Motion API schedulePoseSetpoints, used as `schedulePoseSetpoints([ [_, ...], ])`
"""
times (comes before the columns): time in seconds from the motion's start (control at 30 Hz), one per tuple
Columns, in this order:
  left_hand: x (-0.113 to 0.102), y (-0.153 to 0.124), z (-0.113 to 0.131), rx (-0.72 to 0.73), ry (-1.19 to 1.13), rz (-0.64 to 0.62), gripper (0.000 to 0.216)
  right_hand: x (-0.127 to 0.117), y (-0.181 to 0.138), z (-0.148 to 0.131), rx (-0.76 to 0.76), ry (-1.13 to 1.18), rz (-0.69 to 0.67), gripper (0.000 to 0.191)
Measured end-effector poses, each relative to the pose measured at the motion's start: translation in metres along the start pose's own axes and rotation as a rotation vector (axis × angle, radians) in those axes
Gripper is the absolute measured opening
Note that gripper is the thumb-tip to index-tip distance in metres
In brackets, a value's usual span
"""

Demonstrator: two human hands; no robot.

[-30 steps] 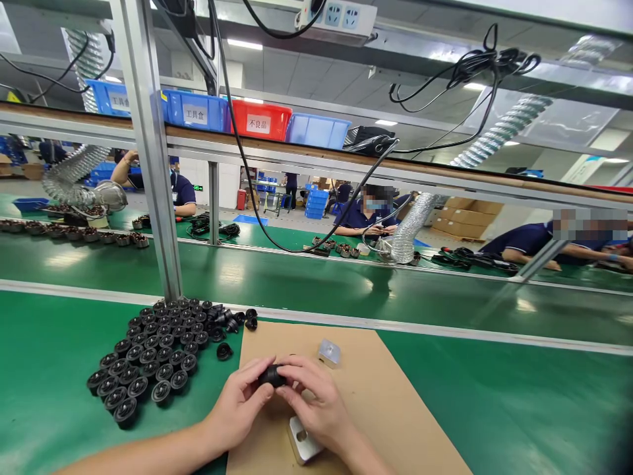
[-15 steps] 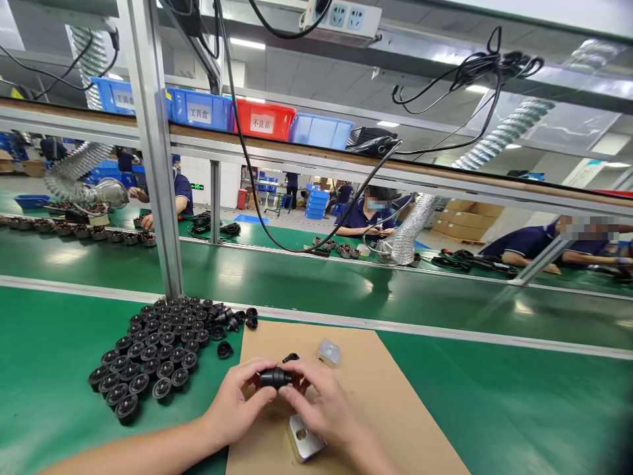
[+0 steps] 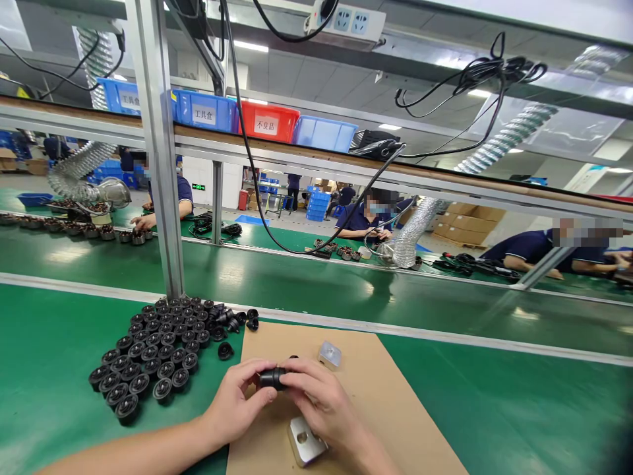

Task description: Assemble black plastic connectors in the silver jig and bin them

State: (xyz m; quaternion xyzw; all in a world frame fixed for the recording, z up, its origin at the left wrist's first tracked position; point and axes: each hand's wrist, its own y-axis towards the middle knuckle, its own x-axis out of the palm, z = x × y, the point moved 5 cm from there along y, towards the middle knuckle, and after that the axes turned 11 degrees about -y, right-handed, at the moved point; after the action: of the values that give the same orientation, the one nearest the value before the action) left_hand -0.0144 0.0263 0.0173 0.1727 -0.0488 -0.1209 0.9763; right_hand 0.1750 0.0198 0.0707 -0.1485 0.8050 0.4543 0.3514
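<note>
A small black round part [image 3: 271, 378] is held between both hands above a brown cardboard sheet [image 3: 395, 409]. My left hand [image 3: 236, 404] grips its left side with thumb and fingers. My right hand [image 3: 321, 404] pinches its right end. Under my right hand a metal block with a hole [image 3: 304, 441] lies on the cardboard. A second, small shiny block [image 3: 329, 354] sits on the cardboard behind the hands. To the left, several black round parts [image 3: 153, 359] stand in rows on the green mat, with a few loose ones [image 3: 225, 350] beside them.
An aluminium post [image 3: 163, 198] rises behind the rows of parts. A green conveyor belt [image 3: 346, 290] runs across past a metal rail. Across the belt, other people in dark blue shirts work. Blue and red bins [image 3: 267, 122] sit on an overhead shelf; black cables hang down.
My hands stay on the black part and have shifted it slightly between the fingers. The view has tilted up a little. A person at the far left has leaned forward over the belt.
</note>
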Motion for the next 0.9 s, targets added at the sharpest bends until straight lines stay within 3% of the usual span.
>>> schedulePoseSetpoints([
  [0.2, 0.001, -0.004, 0.0, 0.064, 0.009, -0.011, 0.033, -0.003, 0.002, -0.002, -0.007, -0.022, -0.006, 0.034],
  [0.5, 0.002, -0.003, 0.015, 0.164, 0.12, -0.024, 0.034, 0.015, -0.007, 0.008, 0.41, 0.055, -0.141, 0.022],
  [0.6, 0.003, -0.005, 0.014, 0.226, 0.13, -0.065, 0.04, 0.018, -0.008, 0.012, 0.503, 0.052, -0.182, 0.045],
  [0.67, 0.002, -0.005, 0.009, 0.183, 0.114, -0.047, 0.04, 0.012, -0.007, 0.012, 0.502, 0.031, -0.162, 0.053],
  [0.77, -0.002, -0.003, 0.0, 0.065, 0.049, 0.024, 0.036, 0.001, -0.003, 0.005, 0.37, 0.04, -0.127, 0.03],
  [0.83, -0.003, -0.001, -0.003, 0.039, 0.042, 0.038, 0.036, -0.002, -0.002, 0.0, 0.251, 0.048, -0.134, 0.038],
  [0.9, -0.003, -0.001, -0.002, 0.066, 0.091, 0.025, 0.039, 0.001, -0.003, -0.002, 0.232, 0.059, -0.131, 0.038],
])
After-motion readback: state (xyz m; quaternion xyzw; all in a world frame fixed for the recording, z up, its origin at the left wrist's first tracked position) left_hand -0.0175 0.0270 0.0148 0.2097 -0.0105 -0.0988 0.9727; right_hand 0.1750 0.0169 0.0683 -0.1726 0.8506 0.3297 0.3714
